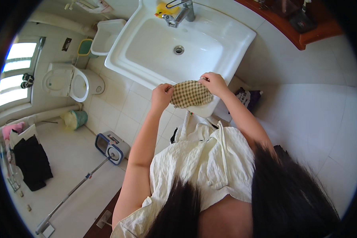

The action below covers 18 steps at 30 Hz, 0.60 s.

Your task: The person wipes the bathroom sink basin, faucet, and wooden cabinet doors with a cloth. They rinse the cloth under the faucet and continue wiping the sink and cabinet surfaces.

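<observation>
A brown-and-cream checked cloth piece (190,94), rounded in outline, is stretched between my two hands above the front edge of the washbasin (154,47). My left hand (162,96) pinches its left end between thumb and fingers. At its upper right edge, my right hand (214,84) grips it the same way. The cloth hides part of the basin's front rim. Beyond it, the bowl holds no standing water and its metal drain (178,50) shows. Behind the bowl stands a chrome faucet (181,15), with a yellow rubber duck (166,10) beside it.
A white toilet (86,84) with raised lid stands at the left, near a green bucket (78,119). Below are a mop bucket (113,147) and its mop handle (74,190). A wooden shelf (318,37) juts out at upper right. A dark printed bag (248,99) lies right of the basin.
</observation>
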{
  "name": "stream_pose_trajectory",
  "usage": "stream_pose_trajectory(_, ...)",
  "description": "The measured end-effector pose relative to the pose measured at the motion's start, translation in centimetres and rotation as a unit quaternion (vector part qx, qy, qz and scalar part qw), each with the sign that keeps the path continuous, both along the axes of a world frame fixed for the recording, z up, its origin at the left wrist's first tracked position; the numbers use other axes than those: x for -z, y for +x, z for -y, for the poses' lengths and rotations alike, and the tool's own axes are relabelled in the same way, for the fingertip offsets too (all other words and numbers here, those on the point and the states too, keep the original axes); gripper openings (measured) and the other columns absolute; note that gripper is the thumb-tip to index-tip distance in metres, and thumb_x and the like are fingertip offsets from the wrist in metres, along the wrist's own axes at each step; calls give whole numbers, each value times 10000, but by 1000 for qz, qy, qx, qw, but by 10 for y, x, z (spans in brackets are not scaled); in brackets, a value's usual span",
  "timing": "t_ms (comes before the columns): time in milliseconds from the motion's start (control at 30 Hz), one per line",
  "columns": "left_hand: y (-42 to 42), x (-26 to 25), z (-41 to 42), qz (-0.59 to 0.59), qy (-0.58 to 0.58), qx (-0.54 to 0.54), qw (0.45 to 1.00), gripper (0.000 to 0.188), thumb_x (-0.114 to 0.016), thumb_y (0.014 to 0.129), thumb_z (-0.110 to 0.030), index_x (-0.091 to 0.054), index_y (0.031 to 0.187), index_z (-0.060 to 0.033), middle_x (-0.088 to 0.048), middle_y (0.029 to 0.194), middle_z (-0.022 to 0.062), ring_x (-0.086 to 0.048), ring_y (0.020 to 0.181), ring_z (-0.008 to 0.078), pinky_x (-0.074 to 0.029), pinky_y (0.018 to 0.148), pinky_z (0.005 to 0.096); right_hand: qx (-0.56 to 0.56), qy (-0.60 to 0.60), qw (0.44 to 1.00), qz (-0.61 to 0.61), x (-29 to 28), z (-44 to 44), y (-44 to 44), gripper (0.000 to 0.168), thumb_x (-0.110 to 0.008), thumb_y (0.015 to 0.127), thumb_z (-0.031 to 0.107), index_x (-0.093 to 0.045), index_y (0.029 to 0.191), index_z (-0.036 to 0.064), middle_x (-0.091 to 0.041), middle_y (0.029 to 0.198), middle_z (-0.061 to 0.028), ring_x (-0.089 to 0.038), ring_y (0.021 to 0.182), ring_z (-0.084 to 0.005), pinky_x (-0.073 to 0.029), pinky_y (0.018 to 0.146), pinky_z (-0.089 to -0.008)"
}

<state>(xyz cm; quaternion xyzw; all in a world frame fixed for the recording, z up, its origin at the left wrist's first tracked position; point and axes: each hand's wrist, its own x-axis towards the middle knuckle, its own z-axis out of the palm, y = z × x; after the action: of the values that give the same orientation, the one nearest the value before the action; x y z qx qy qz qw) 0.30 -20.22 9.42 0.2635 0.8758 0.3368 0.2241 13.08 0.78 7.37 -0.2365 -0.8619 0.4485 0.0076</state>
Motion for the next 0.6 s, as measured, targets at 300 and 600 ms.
stream_pose_trajectory(300,7,28,-3,-216,-144,90,962,259,-639,776,-156,-674,1022,-84,-584,1189,75,-431,1202,302,-387,975,435,-101,172,974,106,27,12,-7,326,-604,828,184,-597,1146,115,-599,1105,-76,-513,1084,-289,-447,914,-386)
stream_pose_trajectory(600,3,14,-15,-137,-215,117,960,185,-644,732,-116,-668,913,-86,-595,1076,99,-475,1094,322,-408,931,426,-59,19,997,43,15,5,-8,412,-620,753,52,-590,1163,88,-616,1059,-111,-571,971,-273,-467,872,-374)
